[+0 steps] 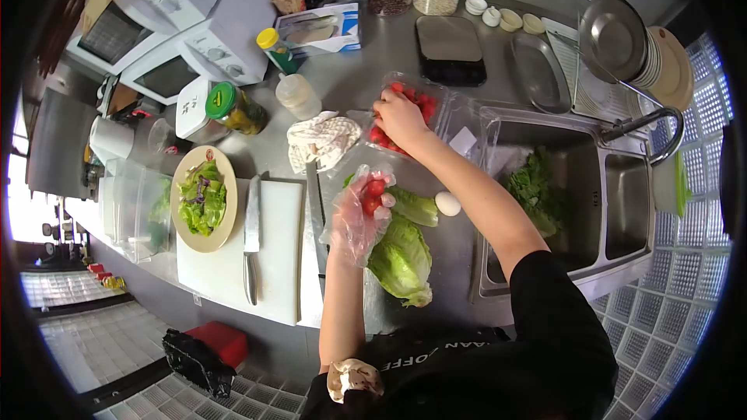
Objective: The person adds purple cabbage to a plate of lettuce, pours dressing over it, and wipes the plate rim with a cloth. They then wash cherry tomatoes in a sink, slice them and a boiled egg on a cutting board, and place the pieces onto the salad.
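My left hand (364, 206), in a clear plastic glove, is cupped around red cherry tomatoes (373, 196) above the lettuce. My bare right hand (401, 120) reaches into a clear plastic box of cherry tomatoes (425, 101); its fingers are bent down among them, and their tips are hidden. Green lettuce (401, 260) lies on the counter beside my left hand, with a white egg (447, 203) to its right. On the left, an oval plate (227, 222) of salad leaves rests partly over a white cutting board (214, 272), where a knife (251, 237) lies.
A sink (580, 253) holding leafy greens is at the right, beside a dish rack with plates (615, 37). A crumpled cloth (323, 140), a squeeze bottle (299, 96), a green-lidded jar (237, 109) and a scale (450, 40) stand or lie farther back.
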`<action>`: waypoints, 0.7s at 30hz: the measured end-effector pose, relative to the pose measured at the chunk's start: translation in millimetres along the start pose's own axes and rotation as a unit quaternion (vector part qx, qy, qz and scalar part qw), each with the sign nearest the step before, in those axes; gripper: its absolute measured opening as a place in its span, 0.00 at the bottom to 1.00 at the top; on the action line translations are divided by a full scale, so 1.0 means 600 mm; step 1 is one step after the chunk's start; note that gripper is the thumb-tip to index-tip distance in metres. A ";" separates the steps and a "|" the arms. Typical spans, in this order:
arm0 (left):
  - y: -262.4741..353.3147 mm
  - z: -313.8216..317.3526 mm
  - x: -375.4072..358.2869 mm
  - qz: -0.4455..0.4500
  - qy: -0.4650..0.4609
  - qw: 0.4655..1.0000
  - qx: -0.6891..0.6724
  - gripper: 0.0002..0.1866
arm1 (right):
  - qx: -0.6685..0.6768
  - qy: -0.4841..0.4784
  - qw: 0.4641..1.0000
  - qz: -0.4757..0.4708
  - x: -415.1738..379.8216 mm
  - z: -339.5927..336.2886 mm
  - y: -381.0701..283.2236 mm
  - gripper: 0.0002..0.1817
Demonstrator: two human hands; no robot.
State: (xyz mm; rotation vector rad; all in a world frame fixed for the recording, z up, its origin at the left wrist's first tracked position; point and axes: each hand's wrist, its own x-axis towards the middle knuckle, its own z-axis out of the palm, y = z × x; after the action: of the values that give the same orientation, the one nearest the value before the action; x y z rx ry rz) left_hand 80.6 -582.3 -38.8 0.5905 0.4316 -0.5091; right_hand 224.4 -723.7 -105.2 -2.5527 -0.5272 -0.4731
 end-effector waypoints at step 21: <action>-0.055 0.058 0.025 0.008 -0.024 0.994 0.106 0.09 | 0.114 0.069 0.916 0.379 -0.356 -0.264 0.130 0.15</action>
State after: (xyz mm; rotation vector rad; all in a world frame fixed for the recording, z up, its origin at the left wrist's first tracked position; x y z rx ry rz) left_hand 82.1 -632.6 -34.1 0.7836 0.3300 -0.5569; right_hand 37.7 -928.4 -94.6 -2.2407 0.4397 -0.2729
